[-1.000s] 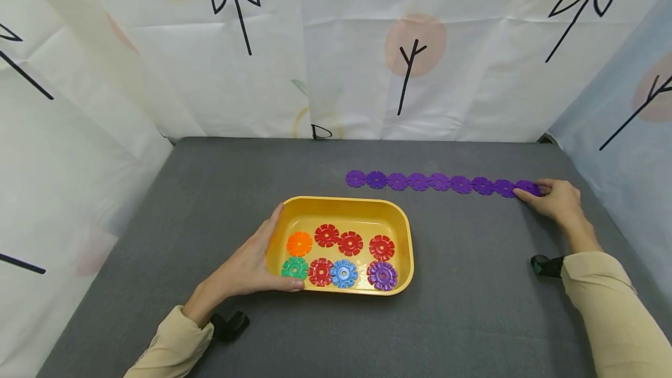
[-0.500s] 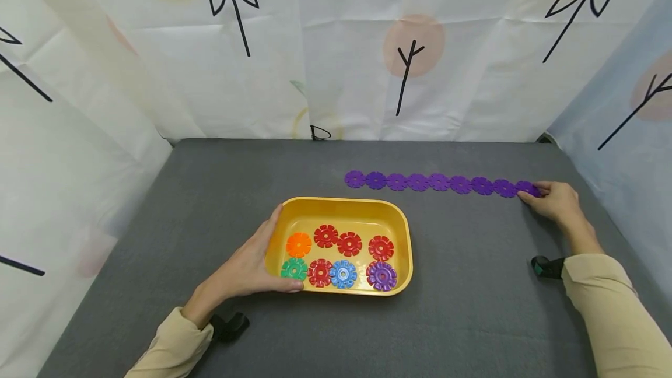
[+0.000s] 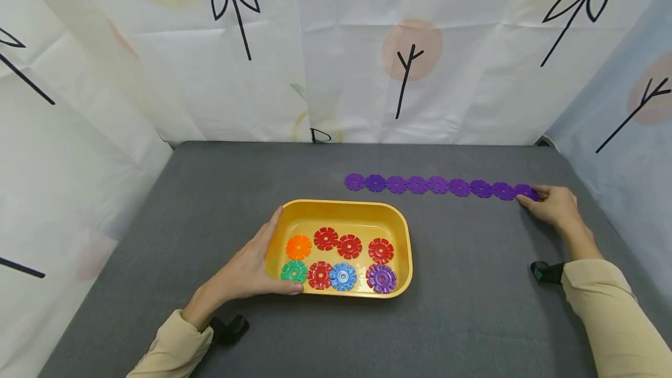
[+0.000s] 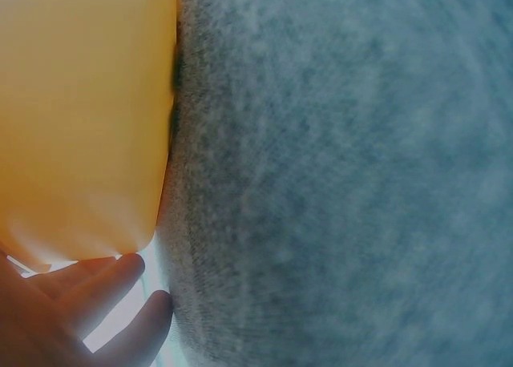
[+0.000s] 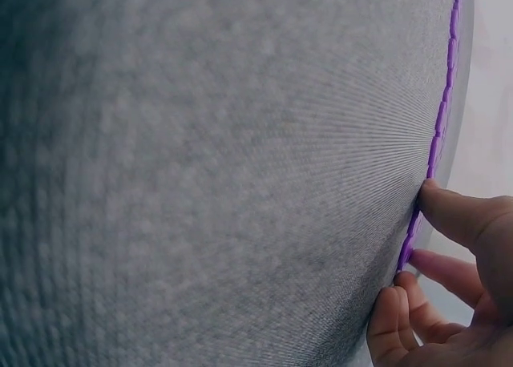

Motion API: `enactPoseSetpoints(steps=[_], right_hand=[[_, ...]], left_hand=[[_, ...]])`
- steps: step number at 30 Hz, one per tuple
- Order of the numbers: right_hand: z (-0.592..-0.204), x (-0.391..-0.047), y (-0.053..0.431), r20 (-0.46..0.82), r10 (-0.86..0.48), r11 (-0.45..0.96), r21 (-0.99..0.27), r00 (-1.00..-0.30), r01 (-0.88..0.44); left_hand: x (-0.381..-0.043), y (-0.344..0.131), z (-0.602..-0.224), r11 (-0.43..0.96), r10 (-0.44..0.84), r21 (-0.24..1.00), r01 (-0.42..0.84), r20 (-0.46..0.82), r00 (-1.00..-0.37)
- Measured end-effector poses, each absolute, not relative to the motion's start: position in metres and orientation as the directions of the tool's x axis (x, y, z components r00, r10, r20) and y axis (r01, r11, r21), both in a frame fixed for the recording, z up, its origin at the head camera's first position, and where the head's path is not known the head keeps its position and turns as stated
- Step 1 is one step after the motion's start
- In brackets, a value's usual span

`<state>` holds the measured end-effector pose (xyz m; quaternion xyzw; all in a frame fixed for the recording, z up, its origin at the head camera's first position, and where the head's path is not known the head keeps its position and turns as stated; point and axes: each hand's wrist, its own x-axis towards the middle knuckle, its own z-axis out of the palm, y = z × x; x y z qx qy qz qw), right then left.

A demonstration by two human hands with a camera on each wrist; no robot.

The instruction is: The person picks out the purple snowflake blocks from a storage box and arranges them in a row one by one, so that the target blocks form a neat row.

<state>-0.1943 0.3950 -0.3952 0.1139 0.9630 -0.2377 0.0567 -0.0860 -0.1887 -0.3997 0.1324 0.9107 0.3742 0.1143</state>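
A chain of several purple flower-shaped discs [image 3: 417, 185] lies in a nearly straight row across the back right of the table. At its right end, my right hand [image 3: 557, 206] pinches the last disc between thumb and fingers; in the right wrist view the purple chain [image 5: 443, 102] shows edge-on. My left hand [image 3: 252, 267] grips the left end of a yellow tray [image 3: 341, 204], thumb at the front rim and fingers along the left side. Inside the tray lie loose flower discs: several red, plus an orange disc [image 3: 298, 247], a green disc [image 3: 294, 271], a blue disc [image 3: 343, 276] and a purple disc [image 3: 381, 278].
Grey cloth covers the table [image 3: 462, 319]. White curtains [image 3: 346, 74] with printed flowers and trees enclose its back and sides. A black wrist strap [image 3: 229, 329] is on the left wrist, another black strap [image 3: 547, 273] on the right.
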Motion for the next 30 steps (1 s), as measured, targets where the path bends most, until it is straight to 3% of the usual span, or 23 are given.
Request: enactPoseSetpoints(steps=[17, 23, 30], right_hand=[[-0.397, -0.195, 0.392, -0.141, 0.213, 0.857, -0.448, -0.967, 0.254], [-0.392, -0.198, 0.371, 0.018, 0.141, 0.891, -0.438, -0.99, 0.119], [-0.363, -0.193, 0.299, 0.186, -0.05, 0.847, -0.512, -0.981, -0.14]], left_hand=[[-0.087, -0.191, -0.403, 0.674, 0.348, 0.715, 0.186, -0.086, -0.933], [-0.087, -0.191, -0.403, 0.674, 0.349, 0.714, 0.188, -0.084, -0.933], [-0.087, -0.19, -0.403, 0.679, 0.339, 0.713, 0.177, -0.09, -0.937]])
